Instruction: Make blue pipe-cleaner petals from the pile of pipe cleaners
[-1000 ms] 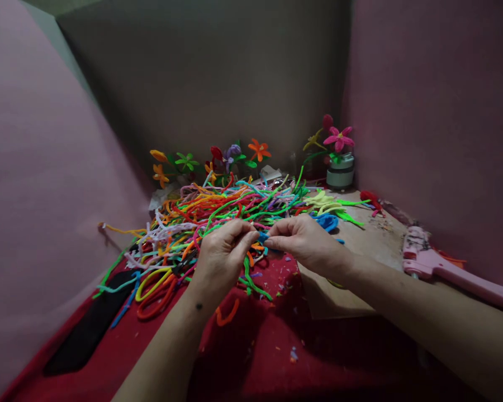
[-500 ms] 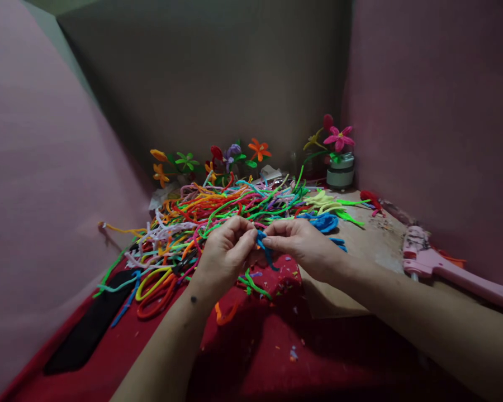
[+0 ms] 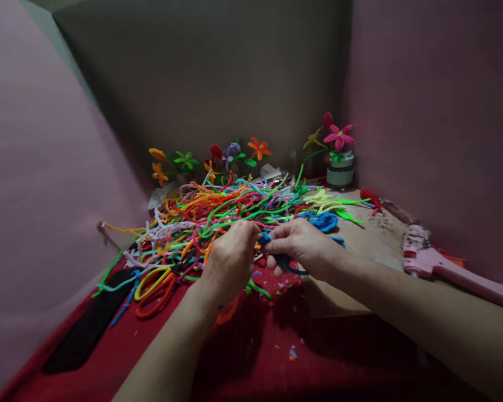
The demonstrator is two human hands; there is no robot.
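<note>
A blue pipe cleaner (image 3: 265, 239), bent into a small shape, is pinched between my hands over the front of the pile. My right hand (image 3: 299, 241) grips it with thumb and forefinger; its lower fingers are curled beneath. One blue end trails below that hand towards the right. My left hand (image 3: 232, 258) is closed at the piece's left side, its back turned to me, and its fingertips are mostly hidden. Behind both hands spreads a heap of coloured pipe cleaners (image 3: 230, 204). More blue loops (image 3: 324, 221) lie just beyond my right wrist.
Pipe-cleaner flowers (image 3: 230, 153) stand along the back, with a potted pink one (image 3: 339, 137) at right. A pink glue gun (image 3: 452, 273) lies at far right. Scissors with red and yellow handles (image 3: 157, 298) and a black strip (image 3: 86, 324) rest at left on red cloth (image 3: 302, 368).
My left hand has turned so its back faces me. The loose blue end, hanging between the hands before, now lies farther right under my right hand.
</note>
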